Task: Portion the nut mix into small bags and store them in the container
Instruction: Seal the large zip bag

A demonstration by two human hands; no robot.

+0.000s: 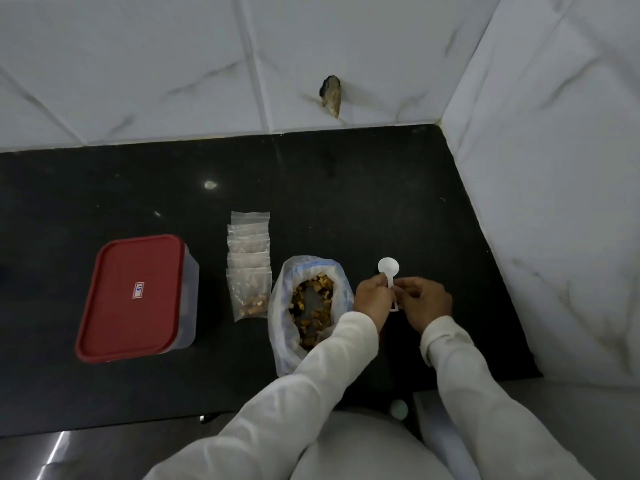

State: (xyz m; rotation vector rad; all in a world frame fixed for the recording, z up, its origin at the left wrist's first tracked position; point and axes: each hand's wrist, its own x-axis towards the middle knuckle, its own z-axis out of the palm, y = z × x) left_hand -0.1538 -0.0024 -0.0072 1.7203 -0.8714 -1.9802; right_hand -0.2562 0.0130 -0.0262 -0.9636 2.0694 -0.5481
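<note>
Two hands meet above the dark tabletop [381, 188] in the head view, just right of the big bag [282, 341] of nut mix [327, 285]. The left hand [372, 299] keeps a narrow grip, pinching the handle of the white scoop [388, 265]; the right hand [427, 303] curls its fingers onto the same handle from the right, seemingly a pinch as well. The scoop's bowl points far and looks empty.

Left of the big bag lies an overlapping row of filled small bags [248, 261], running far to near. Further left stands the container [192, 306], its red lid [114, 306] on.

My judgement is that another portion is about to be scooped. It would go best with one hand alone on the handle and the other holding the big bag's mouth wide; dip shallowly, lift a level measure to match the filled bags, and tip it only over an opened small bag; loose plastic may fold in and spill nuts.

Writing: one small label [139, 291] sits mid-lid, red and white; too small to read; no other brand shows.
</note>
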